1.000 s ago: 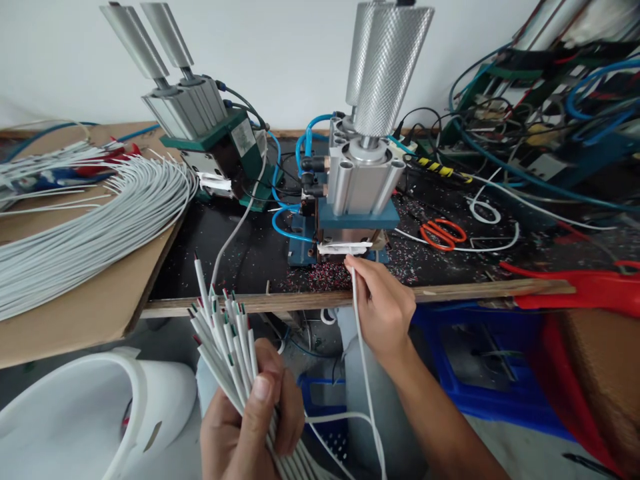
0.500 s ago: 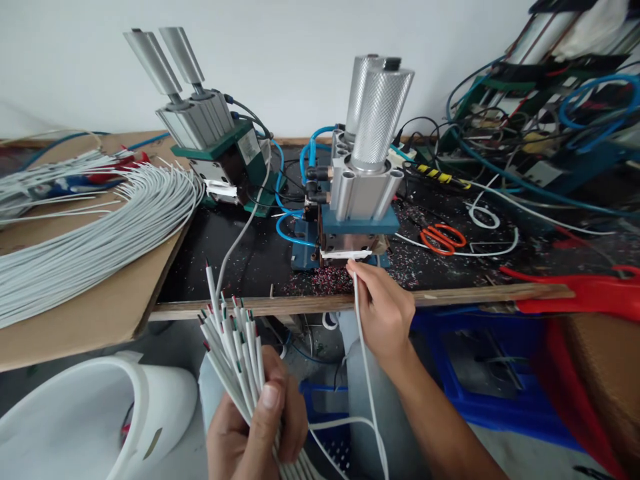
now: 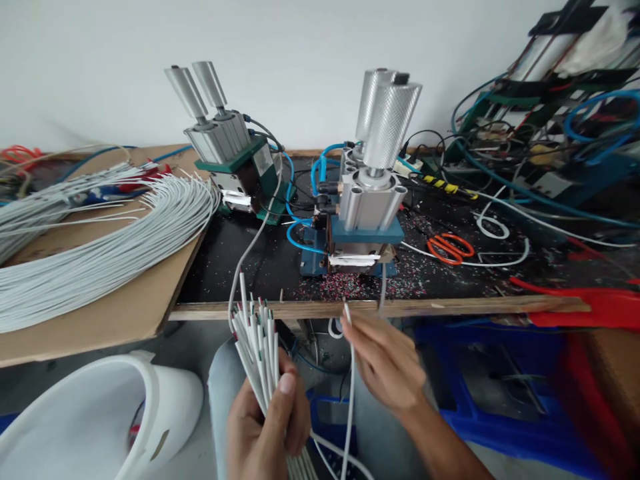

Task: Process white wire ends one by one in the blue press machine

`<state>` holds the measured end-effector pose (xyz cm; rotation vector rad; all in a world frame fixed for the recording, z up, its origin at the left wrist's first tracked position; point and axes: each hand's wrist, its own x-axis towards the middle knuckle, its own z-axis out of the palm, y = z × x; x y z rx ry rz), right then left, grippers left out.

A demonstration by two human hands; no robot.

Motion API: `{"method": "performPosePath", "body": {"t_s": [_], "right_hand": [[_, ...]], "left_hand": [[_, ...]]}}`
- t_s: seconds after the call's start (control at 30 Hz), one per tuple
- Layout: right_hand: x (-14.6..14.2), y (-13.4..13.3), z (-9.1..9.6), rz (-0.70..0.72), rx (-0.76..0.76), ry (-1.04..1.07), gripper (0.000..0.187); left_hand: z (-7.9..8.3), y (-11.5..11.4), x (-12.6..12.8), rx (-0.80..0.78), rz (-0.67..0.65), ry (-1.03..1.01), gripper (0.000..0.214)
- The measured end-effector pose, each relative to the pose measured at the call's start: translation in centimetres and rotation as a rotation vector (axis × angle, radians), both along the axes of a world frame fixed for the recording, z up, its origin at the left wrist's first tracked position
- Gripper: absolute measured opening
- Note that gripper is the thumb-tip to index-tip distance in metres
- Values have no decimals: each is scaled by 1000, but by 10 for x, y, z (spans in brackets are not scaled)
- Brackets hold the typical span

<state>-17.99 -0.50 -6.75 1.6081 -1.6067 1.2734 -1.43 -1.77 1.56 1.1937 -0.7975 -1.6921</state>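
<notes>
My left hand is closed around a bundle of white cables, whose upper ends show dark, red and green wire tips. To its right, my right hand pinches one white cable near its upper end, just below the bench edge. The cable hangs down from my fingers toward my lap. Beyond that hand stands a pneumatic wire-stripping machine with two knurled cylinders and a blue base; the cable end is apart from it. Pink and white scraps lie in front of the machine.
A second machine with a green base stands to the left. Many white cables lie on cardboard. A white bucket is at lower left. Orange-handled scissors and a red tool lie to the right.
My right hand has drawn the single cable back from the machine's front, down and toward me. My left hand still holds the bundle. The whole view has shifted slightly.
</notes>
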Motion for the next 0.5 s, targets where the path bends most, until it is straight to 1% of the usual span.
{"method": "performPosePath", "body": {"t_s": [0.07,0.17,0.3,0.43,0.5], "right_hand": [[12,15,-4,124,17,-21,55],[26,29,-7,212,0,-40,46],[35,35,-8,234,-4,-81,45],[37,39,-13,243,-1,-79,45],[37,42,-15,231,23,-82,49]], "left_hand": [[-5,0,4,-12,-12,-9,43],[-8,1,10,-33,-44,-72,45],[-8,5,15,-20,-60,-84,47],[-9,8,18,-34,-68,-101,46],[-11,8,20,-47,-82,-110,47]]}}
